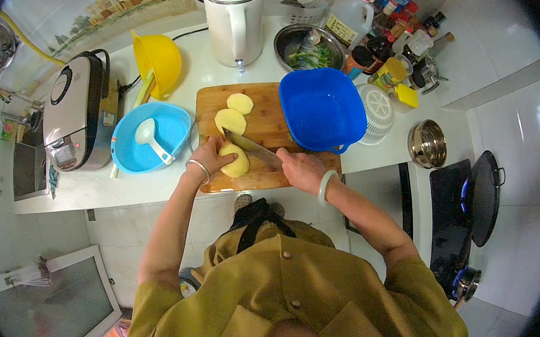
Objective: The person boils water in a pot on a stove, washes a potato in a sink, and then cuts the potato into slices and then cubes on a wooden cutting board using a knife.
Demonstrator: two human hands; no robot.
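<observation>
My left hand (211,156) holds a peeled potato (235,162) down at the front left of a wooden cutting board (263,100). In my right hand (301,167) is a kitchen knife (254,151), its handle hidden by the fingers. The blade points to the upper left and lies at the potato's far side. Two pale potato slices, one larger (230,122) and one smaller (240,104), lie on the board beyond the blade. A deep blue plastic basin (322,106) covers part of the board's right side.
Left of the board are a light blue basin (125,156) with a white spoon (146,132), a yellow bowl (157,59) and a rice cooker (72,115). A white kettle (235,29) and a metal bowl of greens (283,58) stand behind. Lit burners (464,195) are at right.
</observation>
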